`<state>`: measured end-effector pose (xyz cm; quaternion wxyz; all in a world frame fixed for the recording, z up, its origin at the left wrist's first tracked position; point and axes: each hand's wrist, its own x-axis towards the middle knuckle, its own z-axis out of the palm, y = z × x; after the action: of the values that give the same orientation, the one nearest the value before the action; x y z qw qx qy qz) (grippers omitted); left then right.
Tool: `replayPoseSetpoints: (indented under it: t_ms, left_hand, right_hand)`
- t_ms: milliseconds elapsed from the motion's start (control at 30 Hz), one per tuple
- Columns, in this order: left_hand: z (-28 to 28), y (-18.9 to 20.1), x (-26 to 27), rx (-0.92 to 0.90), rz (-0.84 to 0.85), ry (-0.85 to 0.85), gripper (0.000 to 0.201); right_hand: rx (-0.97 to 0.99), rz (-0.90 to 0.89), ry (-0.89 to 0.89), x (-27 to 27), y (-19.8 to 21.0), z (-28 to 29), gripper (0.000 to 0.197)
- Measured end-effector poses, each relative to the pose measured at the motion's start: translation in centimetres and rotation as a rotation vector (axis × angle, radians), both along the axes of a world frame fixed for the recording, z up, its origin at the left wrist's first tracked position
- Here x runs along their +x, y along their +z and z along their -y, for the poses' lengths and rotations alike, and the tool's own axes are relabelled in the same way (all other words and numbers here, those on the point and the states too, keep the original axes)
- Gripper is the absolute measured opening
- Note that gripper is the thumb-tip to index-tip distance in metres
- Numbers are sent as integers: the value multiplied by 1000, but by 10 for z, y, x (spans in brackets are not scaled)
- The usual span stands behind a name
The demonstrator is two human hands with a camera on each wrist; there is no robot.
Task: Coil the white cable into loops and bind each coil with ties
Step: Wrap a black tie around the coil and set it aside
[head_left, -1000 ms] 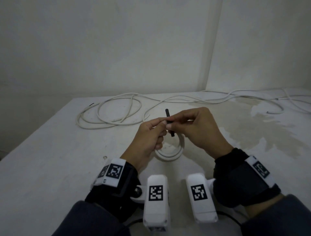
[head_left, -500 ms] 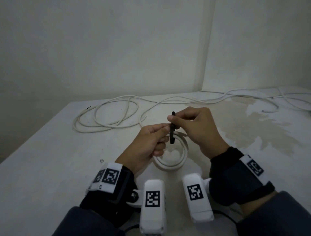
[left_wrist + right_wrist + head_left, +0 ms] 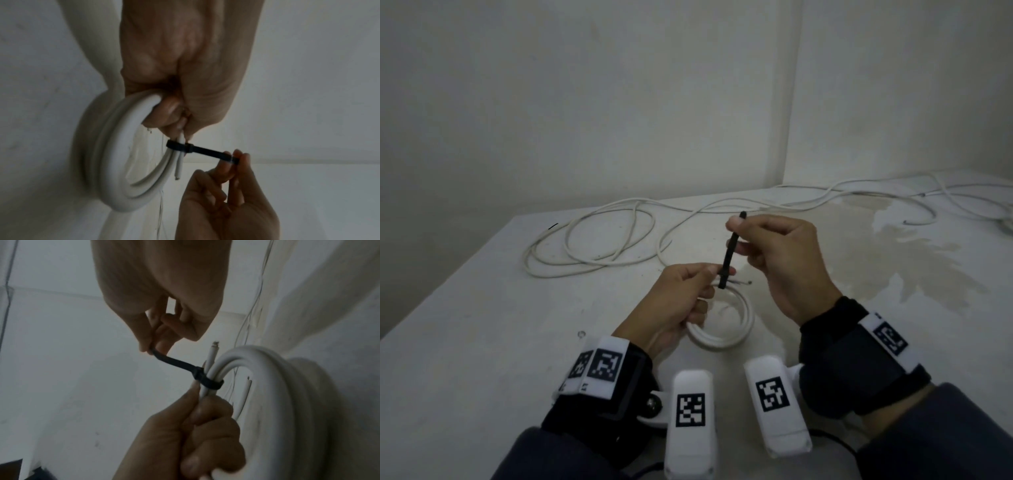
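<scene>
Loose cable: a long run of white cable (image 3: 592, 246) lies in slack loops at the far left of the table, trailing right along the wall to the far corner.
Left hand: the left hand (image 3: 678, 308) pinches the small white coil (image 3: 726, 337) between thumb and fingers, just beside the spot where the tie wraps it; the remaining fingers curl under the loops.
Coil: several tight loops, held low over the table between the two hands; from the head camera it is hard to say whether its lower edge touches the surface. One cut end (image 3: 214, 345) sticks out past the tie.
Tie: a black cable tie (image 3: 729, 253) circles the bundled strands, its head snug against them in both wrist views, its tail running up and to the right.
Right hand: the right hand (image 3: 784, 257) grips the tail of the tie near its tip between thumb and forefinger, the other fingers folded in.
Change: compared with half a second ago, the right hand is higher and farther from the left, more tail shows between them, and the loop around the coil looks tighter.
Table: a pale, scuffed tabletop (image 3: 482, 342) with a broad brownish stain (image 3: 893, 260) on the right side.
Room: bare off-white walls meet in a corner (image 3: 791, 102) behind the table; the light is dim.
</scene>
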<state>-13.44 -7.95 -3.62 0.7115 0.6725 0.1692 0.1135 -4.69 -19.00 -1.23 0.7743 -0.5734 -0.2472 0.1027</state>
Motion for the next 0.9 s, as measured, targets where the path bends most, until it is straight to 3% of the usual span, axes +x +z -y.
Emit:
replayPoseSetpoints:
  t_ms: [133, 267, 433, 900]
  left_hand:
    - [-4, -4, 4, 17, 44, 120, 30]
    - [-6, -7, 4, -82, 97, 121, 28]
    - [-5, -4, -1, -242, 53, 6, 25]
    - [3, -1, -2, 160, 98, 41, 16]
  right_hand:
    - [8, 23, 193, -7, 0, 0, 23]
    - [94, -35, 251, -7, 3, -1, 9]
    - [-211, 256, 138, -1, -3, -3, 10]
    - [-149, 191, 49, 5, -8, -3, 8]
